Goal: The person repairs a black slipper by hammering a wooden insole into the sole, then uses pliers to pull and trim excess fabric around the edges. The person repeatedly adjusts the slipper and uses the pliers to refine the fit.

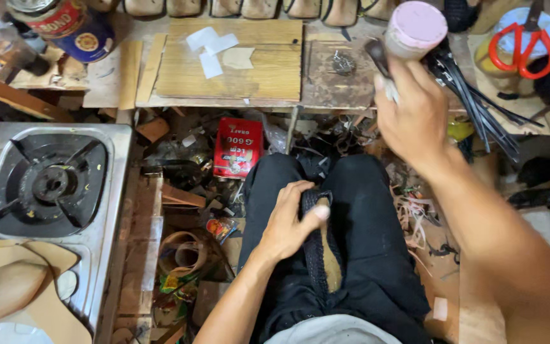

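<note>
My left hand (289,220) rests on my lap and grips a dark woven strap piece with a tan sole-like strip (326,255) lying between my black-trousered legs. My right hand (412,114) is raised over the low wooden workbench (237,70), closed around a small container with a pink round lid (415,28). A bundle of thin black strips (479,95) fans out just right of that hand; whether the hand also holds them I cannot tell.
A single-burner gas stove (52,185) stands at left, with tan leather cut-outs (14,280) below it. A red tin (238,148) lies among scraps on the floor. A big glue can (65,25) sits top left, red-handled scissors (520,41) top right.
</note>
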